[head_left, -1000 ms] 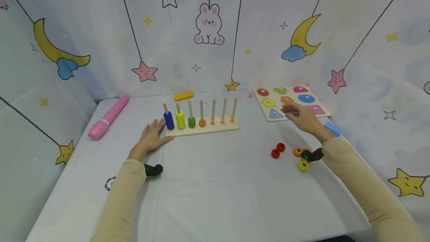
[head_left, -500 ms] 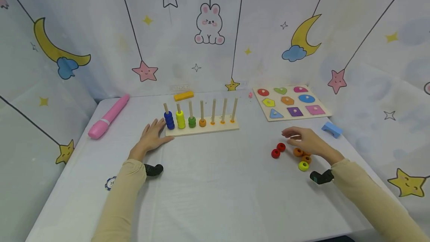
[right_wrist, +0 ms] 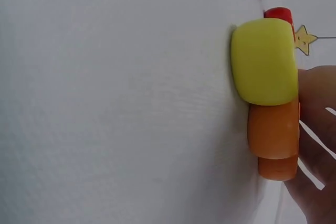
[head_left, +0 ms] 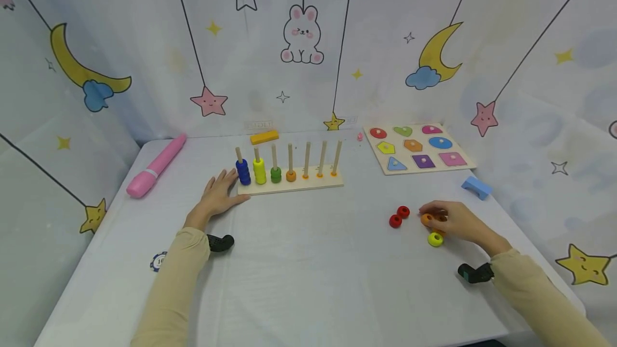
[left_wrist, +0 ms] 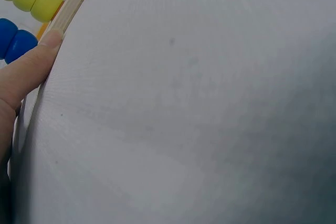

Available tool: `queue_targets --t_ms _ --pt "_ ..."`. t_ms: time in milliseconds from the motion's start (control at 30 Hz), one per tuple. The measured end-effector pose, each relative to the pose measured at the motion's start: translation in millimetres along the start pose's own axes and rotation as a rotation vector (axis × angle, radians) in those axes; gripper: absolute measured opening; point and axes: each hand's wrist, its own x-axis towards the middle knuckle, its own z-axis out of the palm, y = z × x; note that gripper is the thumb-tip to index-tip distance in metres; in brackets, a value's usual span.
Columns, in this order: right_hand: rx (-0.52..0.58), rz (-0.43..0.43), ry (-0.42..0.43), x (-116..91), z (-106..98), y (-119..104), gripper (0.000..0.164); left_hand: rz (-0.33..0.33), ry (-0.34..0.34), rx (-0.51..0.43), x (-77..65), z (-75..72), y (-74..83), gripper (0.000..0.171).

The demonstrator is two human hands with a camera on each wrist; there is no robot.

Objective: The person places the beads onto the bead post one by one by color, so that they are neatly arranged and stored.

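Two orange rings (head_left: 428, 220) lie on the counter (head_left: 308, 261) under your right hand (head_left: 455, 221), with a yellow ring (head_left: 436, 239) just beside them on the near side and two red rings (head_left: 399, 216) a little to their left. They are small, glossy wooden beads, short and round, each with a hole through the middle; the yellow one lies flat with its hole facing up. In the right wrist view the yellow ring (right_wrist: 265, 61) and the orange rings (right_wrist: 274, 137) sit in a touching row, and your fingers (right_wrist: 315, 145) rest against the orange ones. Your right hand is curled over the orange rings, fingertips on the nearer one; whether it is truly pinched or only touched cannot be told. Your left hand (head_left: 218, 193) lies flat and relaxed on the counter, fingers straight, its thumb (left_wrist: 29, 69) pressed against the near left corner of the wooden peg board (head_left: 289, 180). That board runs left to right across the counter, its seven pegs upright, with blue, yellow, green and orange rings stacked on the four left pegs. Well apart from the loose rings, toward the far right, lies a shape puzzle board (head_left: 416, 147).
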Motion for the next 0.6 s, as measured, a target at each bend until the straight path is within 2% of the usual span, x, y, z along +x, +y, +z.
queue_targets --t_ms 267,400,600 --pt "0.01 0.022 0.064 6.1 -1.1 -6.4 0.037 -0.005 0.0 0.001 -0.7 -0.4 -0.5 0.089" --pt "0.027 0.014 0.128 21.0 -8.8 -16.9 0.042 -0.004 0.004 -0.001 -0.9 -0.1 -1.3 0.089" --pt "0.069 -0.069 0.212 52.6 -11.1 -40.0 0.038 0.006 0.009 -0.007 -1.5 0.9 0.2 0.089"
